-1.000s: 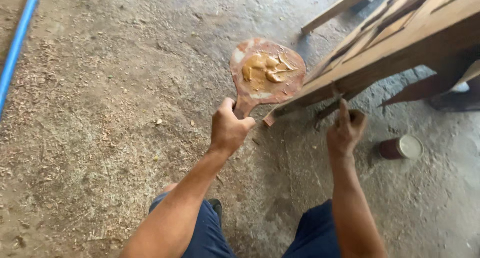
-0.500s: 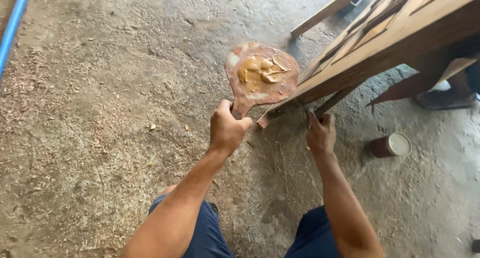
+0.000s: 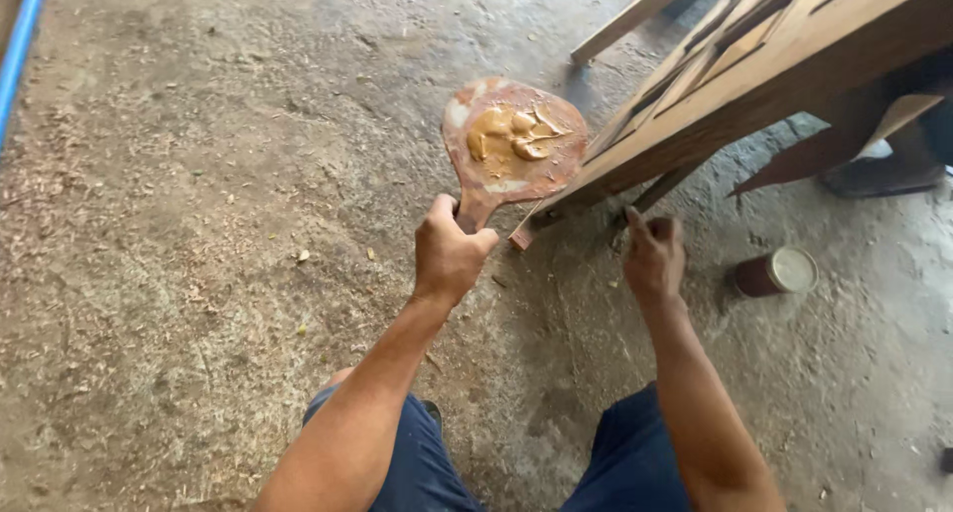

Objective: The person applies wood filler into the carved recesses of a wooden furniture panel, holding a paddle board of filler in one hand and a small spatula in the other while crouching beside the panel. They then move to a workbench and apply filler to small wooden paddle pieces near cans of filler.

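Observation:
My left hand (image 3: 449,251) grips the handle of a round wooden paddle board (image 3: 513,140) that carries a smear of tan putty (image 3: 511,133). It holds the board up beside the low edge of a slanted wooden panelled frame (image 3: 754,70). My right hand (image 3: 653,256) is under that edge, its fingers curled around a thin dark tool (image 3: 645,192) that touches the wood; the tool is mostly hidden. Below are my knees in blue trousers (image 3: 615,462).
A small dark red can with a pale lid (image 3: 777,272) lies on the concrete floor to the right. Sawdust (image 3: 179,274) covers the floor on the left. A blue pipe (image 3: 20,46) runs along the far left edge. A wooden plank (image 3: 635,16) lies behind.
My right hand has moved left and up toward the frame's lower edge. The view has shifted slightly; the paddle board stays held in my left hand.

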